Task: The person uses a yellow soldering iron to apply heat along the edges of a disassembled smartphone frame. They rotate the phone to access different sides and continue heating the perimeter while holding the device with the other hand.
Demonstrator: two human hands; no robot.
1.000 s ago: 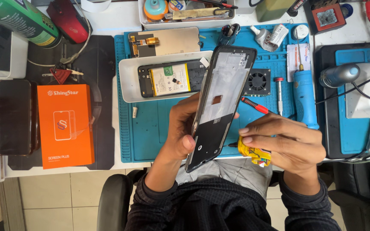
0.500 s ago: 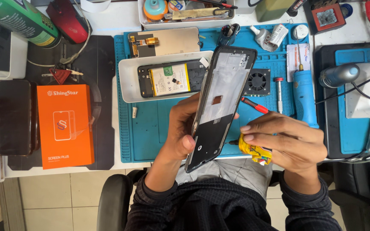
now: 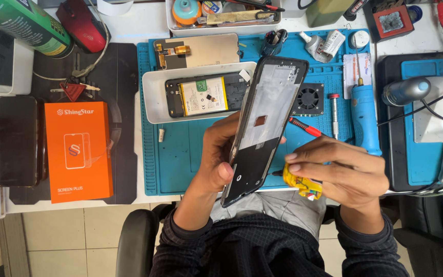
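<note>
My left hand (image 3: 216,159) grips a black phone frame (image 3: 265,123) by its lower edge and holds it tilted above the blue work mat (image 3: 180,154). The frame's inner side faces me, pale in the upper half and dark below. My right hand (image 3: 342,169) sits just right of the frame, fingers pinched on a small yellow tube (image 3: 301,185) with a dark tip pointing toward the frame's edge. Behind the frame lies a white tray (image 3: 152,95) holding an opened phone body with its battery (image 3: 203,95) showing.
An orange box (image 3: 79,151) and a dark phone (image 3: 16,141) lie on the left. Also on the mat: a display panel (image 3: 201,50), a small fan (image 3: 308,98), a red-handled screwdriver (image 3: 306,127), a blue tool (image 3: 363,115). A parts tray (image 3: 221,13) stands behind.
</note>
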